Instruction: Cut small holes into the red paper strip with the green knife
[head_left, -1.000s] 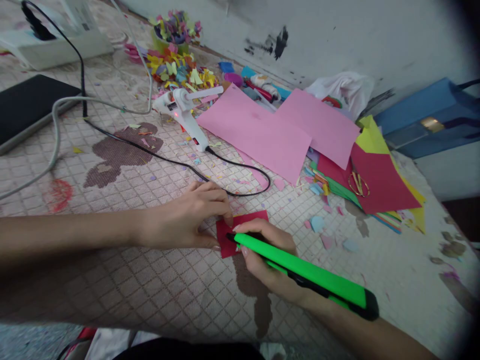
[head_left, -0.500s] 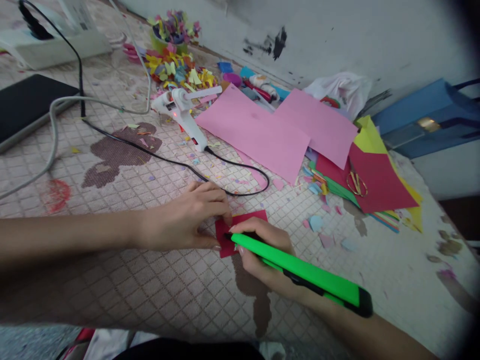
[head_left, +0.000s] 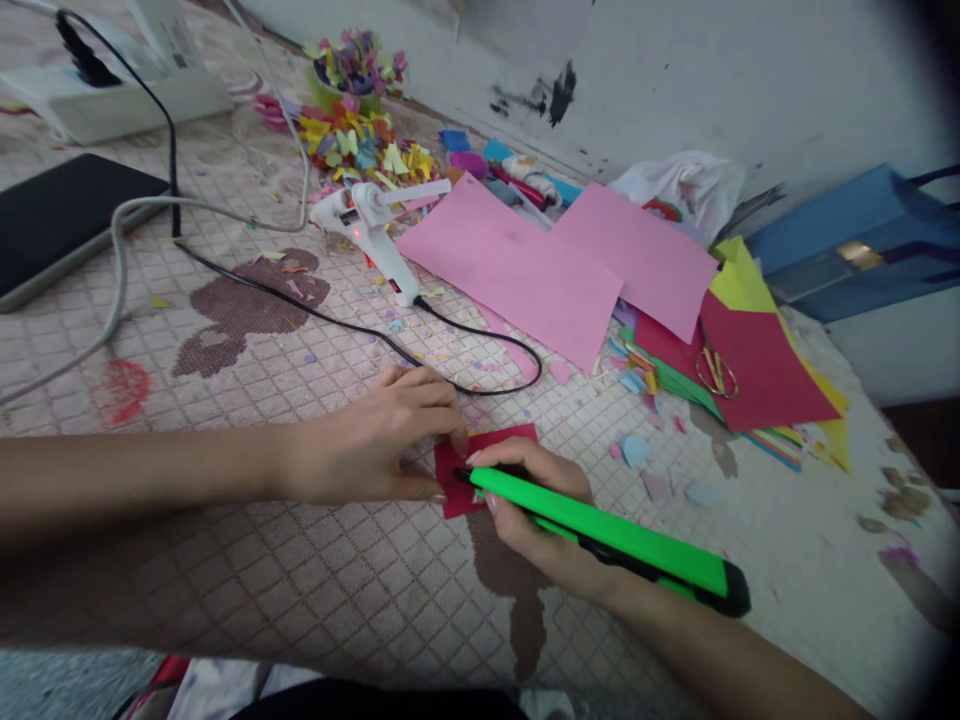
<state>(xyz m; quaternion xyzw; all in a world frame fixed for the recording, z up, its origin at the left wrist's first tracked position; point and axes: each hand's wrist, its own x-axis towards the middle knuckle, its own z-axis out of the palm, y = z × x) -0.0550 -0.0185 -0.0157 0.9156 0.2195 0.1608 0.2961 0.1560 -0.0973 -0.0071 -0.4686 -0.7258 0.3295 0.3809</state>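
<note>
A small red paper piece [head_left: 504, 437] lies flat on the patterned tablecloth [head_left: 360, 580] near the front. My right hand [head_left: 536, 500] grips a bright green pen-like tool [head_left: 607, 525] with a black end; its dark tip touches the red paper. On the paper's left side rest the fingertips of my left hand [head_left: 397, 435], thumb and fingers apart, pressing on its edge. Part of the red paper is hidden under both hands.
Behind my hands lies a white glue gun [head_left: 386, 250] with a black cord. Pink sheets [head_left: 525, 265], gold scissors [head_left: 716, 372] on red paper, a black device [head_left: 71, 220], a power strip [head_left: 135, 105] and many paper scraps surround it.
The whole view has shifted slightly. The green tool's rear end is a little higher; both hands keep nearly the same places on the red paper.
</note>
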